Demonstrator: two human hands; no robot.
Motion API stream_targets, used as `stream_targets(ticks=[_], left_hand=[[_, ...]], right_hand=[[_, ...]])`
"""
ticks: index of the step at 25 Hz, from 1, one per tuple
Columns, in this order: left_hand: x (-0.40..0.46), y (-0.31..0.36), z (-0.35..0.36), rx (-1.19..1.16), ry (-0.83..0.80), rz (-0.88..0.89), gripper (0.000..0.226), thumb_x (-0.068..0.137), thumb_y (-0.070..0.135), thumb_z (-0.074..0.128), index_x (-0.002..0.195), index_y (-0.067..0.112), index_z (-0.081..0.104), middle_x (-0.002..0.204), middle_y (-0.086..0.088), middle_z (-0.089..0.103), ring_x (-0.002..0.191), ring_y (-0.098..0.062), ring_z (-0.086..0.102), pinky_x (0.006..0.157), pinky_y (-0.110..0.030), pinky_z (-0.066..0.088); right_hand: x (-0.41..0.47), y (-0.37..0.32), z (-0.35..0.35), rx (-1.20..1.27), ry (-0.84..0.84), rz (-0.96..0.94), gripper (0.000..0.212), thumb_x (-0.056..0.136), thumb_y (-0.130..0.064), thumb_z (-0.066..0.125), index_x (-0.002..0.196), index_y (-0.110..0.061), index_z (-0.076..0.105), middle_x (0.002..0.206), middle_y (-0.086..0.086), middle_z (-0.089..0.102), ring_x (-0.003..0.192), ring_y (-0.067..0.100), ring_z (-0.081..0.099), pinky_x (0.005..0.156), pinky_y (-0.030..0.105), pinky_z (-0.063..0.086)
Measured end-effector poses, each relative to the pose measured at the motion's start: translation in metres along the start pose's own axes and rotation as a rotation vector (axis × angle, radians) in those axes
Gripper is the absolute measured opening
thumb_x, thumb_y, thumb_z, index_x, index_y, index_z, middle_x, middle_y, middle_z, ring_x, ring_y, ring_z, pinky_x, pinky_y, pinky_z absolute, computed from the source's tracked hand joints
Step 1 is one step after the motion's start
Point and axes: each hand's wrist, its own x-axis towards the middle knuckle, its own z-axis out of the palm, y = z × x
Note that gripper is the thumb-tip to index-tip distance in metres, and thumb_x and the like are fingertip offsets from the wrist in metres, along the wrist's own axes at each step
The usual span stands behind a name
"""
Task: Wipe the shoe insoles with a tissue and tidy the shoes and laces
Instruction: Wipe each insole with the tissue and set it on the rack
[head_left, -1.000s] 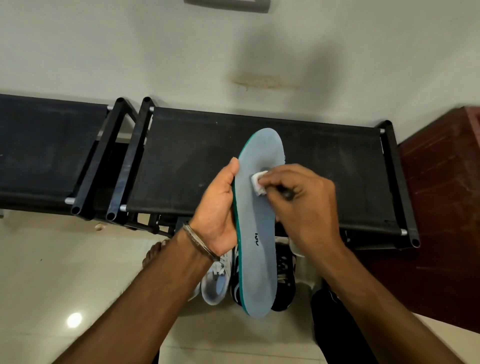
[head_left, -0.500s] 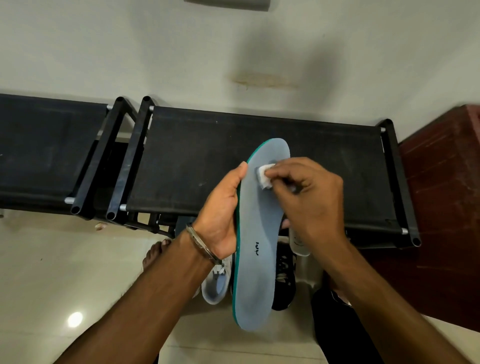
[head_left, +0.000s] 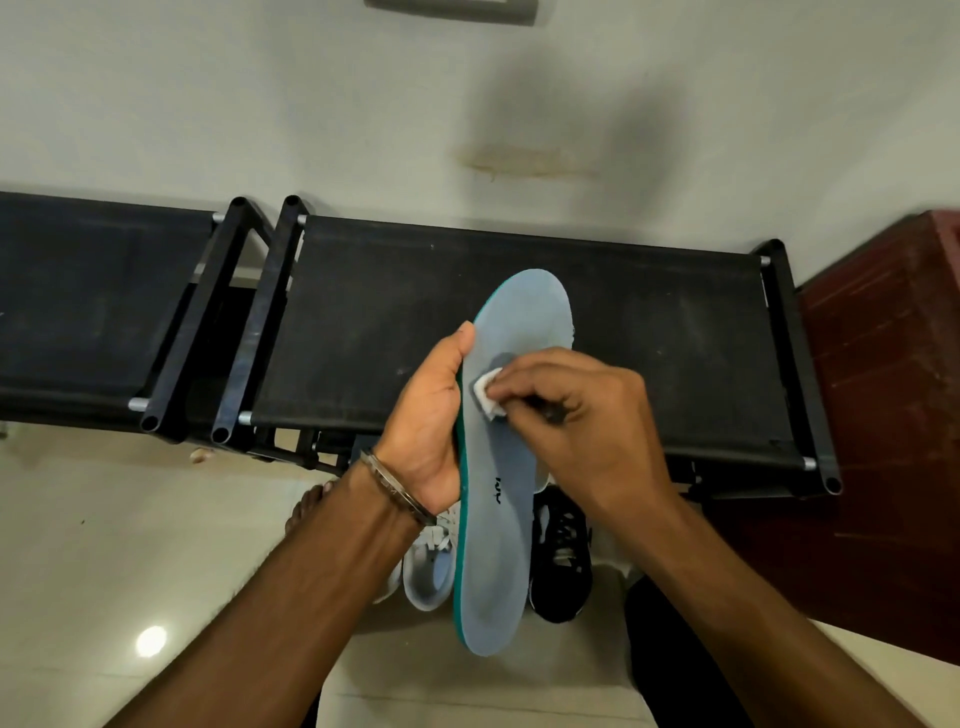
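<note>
Left hand (head_left: 431, 415) grip wrapped round the grey-blue insole (head_left: 501, 467) edge, held up over the black rack (head_left: 649, 332), right hand (head_left: 587, 415) pinching a tiny tissue wad (head_left: 487, 391) mid-insole, white sneaker (head_left: 431, 566) and black sneaker (head_left: 563, 556) mostly hidden underneath, logo unreadable

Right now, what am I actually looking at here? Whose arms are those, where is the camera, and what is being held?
There is no machine here: a person works with two bare hands, and the one camera sits on their head, looking forward and down. The left hand grips a long grey-blue insole with a green edge, holding it up in the air. The fingers of the right hand pinch a small wad of white tissue and press it on the insole. Below, on the pale floor, stand a white shoe and a black shoe, both partly hidden. Behind them are two black fabric racks against the wall.
</note>
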Motion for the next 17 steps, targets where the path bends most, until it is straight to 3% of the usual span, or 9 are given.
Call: stream_targets(ticks=[4, 6, 9, 14, 17], left_hand=[[0.001, -0.009, 0.003, 0.106, 0.014, -0.020, 0.057, 0.099, 0.054, 0.034, 0.135, 0.017, 0.057, 0.123, -0.012, 0.067, 0.104, -0.026, 0.067, 0.085, -0.045, 0.056], [0.002, -0.010, 0.004, 0.093, 0.022, -0.020, 0.057, 0.099, 0.053, 0.035, 0.136, 0.015, 0.056, 0.129, -0.013, 0.063, 0.109, -0.027, 0.063, 0.092, -0.044, 0.054], [0.001, -0.006, 0.005, 0.001, 0.020, -0.012, 0.059, 0.098, 0.051, 0.037, 0.137, 0.009, 0.055, 0.130, -0.015, 0.059, 0.113, -0.027, 0.059, 0.100, -0.038, 0.048], [0.003, -0.012, 0.002, 0.135, 0.023, -0.018, 0.056, 0.099, 0.054, 0.033, 0.134, 0.019, 0.058, 0.124, -0.012, 0.067, 0.104, -0.026, 0.066, 0.090, -0.048, 0.054], [0.000, -0.007, 0.003, 0.049, 0.015, -0.010, 0.058, 0.098, 0.051, 0.035, 0.133, 0.012, 0.059, 0.121, -0.013, 0.066, 0.102, -0.026, 0.066, 0.091, -0.041, 0.054]], right_hand=[[0.011, 0.018, -0.019, -0.102, 0.242, 0.104, 0.016, 0.081, 0.001, 0.075, 0.090, -0.012, 0.078, 0.095, -0.001, 0.073, 0.085, 0.005, 0.067, 0.076, 0.016, 0.056], [0.009, 0.012, -0.014, -0.056, 0.216, 0.122, 0.016, 0.081, 0.001, 0.075, 0.090, -0.012, 0.078, 0.095, -0.001, 0.073, 0.085, 0.004, 0.067, 0.074, 0.013, 0.055], [0.001, -0.003, 0.002, 0.009, 0.067, 0.069, 0.016, 0.078, 0.001, 0.078, 0.090, -0.011, 0.079, 0.094, -0.001, 0.074, 0.085, 0.005, 0.069, 0.078, 0.019, 0.056], [0.012, 0.023, -0.020, -0.101, 0.280, 0.147, 0.017, 0.080, 0.003, 0.075, 0.086, -0.012, 0.078, 0.091, -0.007, 0.070, 0.083, 0.002, 0.066, 0.075, 0.016, 0.055], [0.002, 0.003, 0.001, -0.049, 0.175, 0.100, 0.017, 0.079, 0.003, 0.076, 0.088, -0.011, 0.079, 0.093, -0.002, 0.073, 0.084, 0.006, 0.068, 0.074, 0.020, 0.057]])
